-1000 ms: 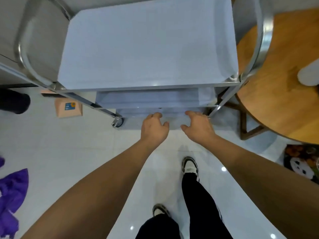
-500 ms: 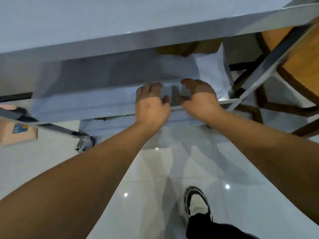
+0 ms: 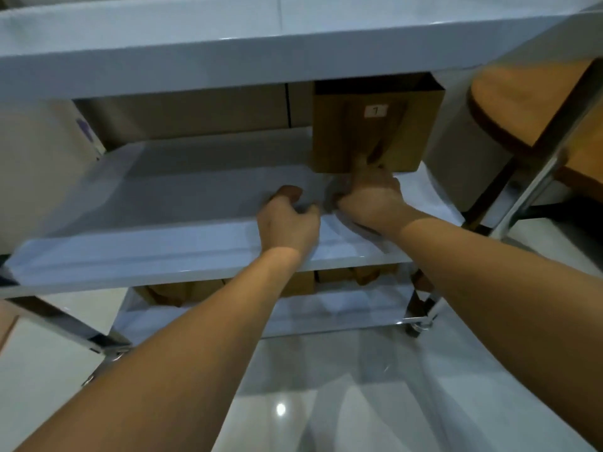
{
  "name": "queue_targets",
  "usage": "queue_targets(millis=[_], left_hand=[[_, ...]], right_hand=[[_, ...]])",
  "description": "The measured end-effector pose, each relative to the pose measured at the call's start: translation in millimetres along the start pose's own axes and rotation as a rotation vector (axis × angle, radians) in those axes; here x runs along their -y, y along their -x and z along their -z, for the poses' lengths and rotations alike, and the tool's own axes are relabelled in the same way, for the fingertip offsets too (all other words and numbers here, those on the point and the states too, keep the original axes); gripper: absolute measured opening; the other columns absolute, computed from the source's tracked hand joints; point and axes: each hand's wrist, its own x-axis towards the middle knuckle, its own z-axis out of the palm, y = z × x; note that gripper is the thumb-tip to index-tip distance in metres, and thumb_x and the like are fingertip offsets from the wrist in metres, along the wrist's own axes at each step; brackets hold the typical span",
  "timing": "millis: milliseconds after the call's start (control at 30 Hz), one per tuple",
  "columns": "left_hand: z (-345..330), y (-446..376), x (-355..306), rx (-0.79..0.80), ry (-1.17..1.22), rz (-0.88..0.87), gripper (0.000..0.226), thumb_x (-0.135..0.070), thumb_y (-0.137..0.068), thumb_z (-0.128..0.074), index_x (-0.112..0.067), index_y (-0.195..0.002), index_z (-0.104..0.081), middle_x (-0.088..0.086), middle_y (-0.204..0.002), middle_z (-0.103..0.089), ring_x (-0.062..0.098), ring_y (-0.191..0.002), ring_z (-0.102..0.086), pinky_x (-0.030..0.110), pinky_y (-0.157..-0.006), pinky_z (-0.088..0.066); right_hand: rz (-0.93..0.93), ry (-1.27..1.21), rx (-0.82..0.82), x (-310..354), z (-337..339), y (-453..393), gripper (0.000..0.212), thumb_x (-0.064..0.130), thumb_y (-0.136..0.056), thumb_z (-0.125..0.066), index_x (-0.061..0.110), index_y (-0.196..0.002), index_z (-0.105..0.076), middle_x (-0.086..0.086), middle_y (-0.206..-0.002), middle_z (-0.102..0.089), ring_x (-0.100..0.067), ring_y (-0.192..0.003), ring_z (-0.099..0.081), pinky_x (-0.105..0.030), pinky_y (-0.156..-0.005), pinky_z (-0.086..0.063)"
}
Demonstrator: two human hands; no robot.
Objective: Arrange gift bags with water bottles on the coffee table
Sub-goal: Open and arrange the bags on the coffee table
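Observation:
A brown paper gift bag [image 3: 375,125] with a small white label marked "1" stands upright at the right end of the cart's middle shelf [image 3: 163,197]. My right hand [image 3: 372,200] is at the foot of this bag, one finger reaching up onto its lower front; motion blur hides whether it grips anything. My left hand [image 3: 287,220] rests on the shelf just left of it, fingers loosely curled, holding nothing. More brown bags [image 3: 297,285] show on the bottom shelf, mostly hidden by my left arm and the shelf above. No water bottle is in view.
The cart's top shelf [image 3: 228,53] hangs over the bag. A round wooden coffee table [image 3: 522,102] stands close to the right, behind the cart's steel leg [image 3: 528,194]. A cardboard box [image 3: 195,109] is behind the cart. A glossy white floor [image 3: 359,402] lies below.
My view has dropped from above the cart to the level of the middle shelf. Both hands went from the cart's front edge in over the middle shelf, the right one up to the labelled bag.

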Motion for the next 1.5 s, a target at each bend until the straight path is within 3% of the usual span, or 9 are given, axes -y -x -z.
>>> queue_targets(millis=[233,400,533,633,800,900,1100,1367,1500], left_hand=[[1.2,5.1,-7.4,-0.032,0.165,-0.006,0.030,-0.046,-0.100,-0.053,-0.019,-0.101,-0.066,0.001,-0.097,-0.065,0.017,-0.092,-0.060,0.030,-0.079,-0.044],[0.1,1.2,-35.0,0.110,0.169,-0.009,0.066,-0.065,-0.095,-0.049,-0.024,-0.147,-0.042,0.006,-0.147,-0.049,0.028,-0.131,-0.048,0.036,-0.098,-0.043],[-9.9,-2.8,-77.4,0.124,0.327,0.074,0.083,-0.071,-0.092,-0.048,-0.027,-0.158,-0.023,0.005,-0.158,-0.038,0.031,-0.141,-0.041,0.037,-0.110,-0.038],[-18.1,-7.9,-91.3,0.071,0.348,0.209,0.070,-0.061,-0.095,-0.052,-0.024,-0.153,-0.037,0.009,-0.149,-0.050,0.034,-0.131,-0.051,0.039,-0.106,-0.044],[-26.1,-3.6,-71.0,-0.074,0.354,0.292,0.027,-0.026,-0.098,-0.057,-0.014,-0.121,-0.065,0.007,-0.116,-0.068,0.029,-0.109,-0.064,0.034,-0.091,-0.052],[-26.4,1.8,-58.4,-0.145,0.363,0.314,0.028,-0.009,-0.100,-0.053,-0.009,-0.126,-0.066,0.010,-0.122,-0.067,0.026,-0.113,-0.063,0.023,-0.082,-0.043],[-26.4,8.1,-52.4,-0.159,0.270,0.260,0.029,-0.005,-0.097,-0.050,-0.012,-0.115,-0.070,0.009,-0.113,-0.069,0.022,-0.092,-0.061,0.029,-0.081,-0.052],[-8.4,36.9,-71.5,-0.065,0.032,0.318,0.024,-0.007,-0.095,-0.053,-0.015,-0.112,-0.068,0.008,-0.113,-0.069,0.026,-0.105,-0.061,0.034,-0.093,-0.050],[8.6,57.3,-101.4,0.001,-0.022,0.476,0.028,-0.001,-0.090,-0.056,-0.013,-0.112,-0.065,0.007,-0.107,-0.067,0.026,-0.102,-0.063,0.038,-0.089,-0.054]], right_hand=[[0.107,0.043,-0.254,1.0,1.4,35.4,0.017,0.031,-0.093,-0.065,0.019,-0.104,-0.060,-0.004,-0.092,-0.060,-0.031,-0.095,-0.059,-0.040,-0.084,-0.049],[0.040,0.172,-0.268,0.6,22.1,57.8,0.017,0.026,-0.097,-0.056,0.022,-0.083,-0.048,-0.003,-0.084,-0.052,-0.029,-0.097,-0.053,-0.035,-0.074,-0.037],[0.244,0.157,-0.428,-7.5,20.7,85.3,0.009,0.016,-0.082,-0.066,0.018,-0.076,-0.060,-0.005,-0.077,-0.063,-0.031,-0.085,-0.053,-0.037,-0.071,-0.038],[0.498,0.140,-0.605,-18.2,15.9,99.6,0.012,0.018,-0.074,-0.059,0.013,-0.064,-0.062,-0.005,-0.065,-0.060,-0.031,-0.074,-0.056,-0.042,-0.073,-0.044],[0.445,-0.129,-0.526,-23.6,28.3,109.5,0.011,0.015,-0.082,-0.057,0.016,-0.072,-0.054,0.000,-0.062,-0.053,-0.019,-0.054,-0.052,-0.041,-0.050,-0.051],[0.174,0.112,-0.364,-29.1,40.1,106.5,0.021,0.016,-0.085,-0.063,0.015,-0.106,-0.062,-0.001,-0.087,-0.059,-0.023,-0.077,-0.059,-0.037,-0.066,-0.050],[0.212,0.297,-0.138,-27.6,25.9,90.1,0.072,0.040,-0.087,-0.067,0.021,-0.148,-0.036,-0.002,-0.143,-0.043,-0.027,-0.110,-0.058,-0.036,-0.076,-0.052],[0.180,0.092,-0.122,-19.0,44.0,111.2,0.013,0.016,-0.088,-0.064,0.013,-0.090,-0.077,-0.009,-0.086,-0.068,-0.033,-0.076,-0.063,-0.033,-0.062,-0.046],[0.124,0.005,-0.023,-7.3,79.3,140.5,0.031,0.036,-0.090,-0.072,0.019,-0.065,-0.062,0.003,-0.061,-0.060,-0.021,-0.059,-0.055,-0.025,-0.049,-0.035]])
